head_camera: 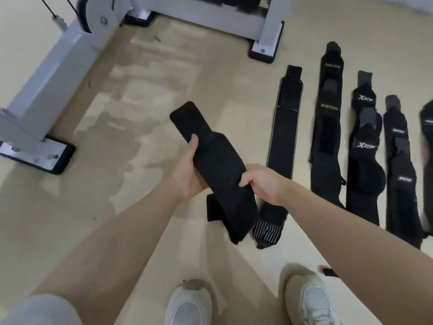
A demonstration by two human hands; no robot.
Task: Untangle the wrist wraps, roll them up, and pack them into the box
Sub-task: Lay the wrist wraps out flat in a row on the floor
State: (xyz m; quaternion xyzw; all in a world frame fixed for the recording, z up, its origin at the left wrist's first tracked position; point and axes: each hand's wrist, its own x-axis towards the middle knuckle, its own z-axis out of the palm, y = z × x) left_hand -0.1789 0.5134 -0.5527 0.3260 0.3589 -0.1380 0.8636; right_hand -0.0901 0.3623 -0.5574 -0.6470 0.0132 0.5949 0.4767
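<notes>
A plain black wrist wrap (215, 160) is held flat above the floor between both hands. My left hand (187, 170) grips its left edge near the upper end, fingers curled round it. My right hand (262, 181) pinches its right edge lower down. The wrap's lower end folds under and hangs toward the floor. Several other black wraps lie stretched out side by side on the floor to the right: one with a striped end (282, 137), a XUETING one (328, 109), an XTEP one (364, 148) and one more (400, 172). No box is in view.
A white gym machine frame (46, 85) with black feet stands at the left and along the back. My two white shoes (311, 299) are at the bottom of the view. A small black strip (329, 272) lies by the right shoe.
</notes>
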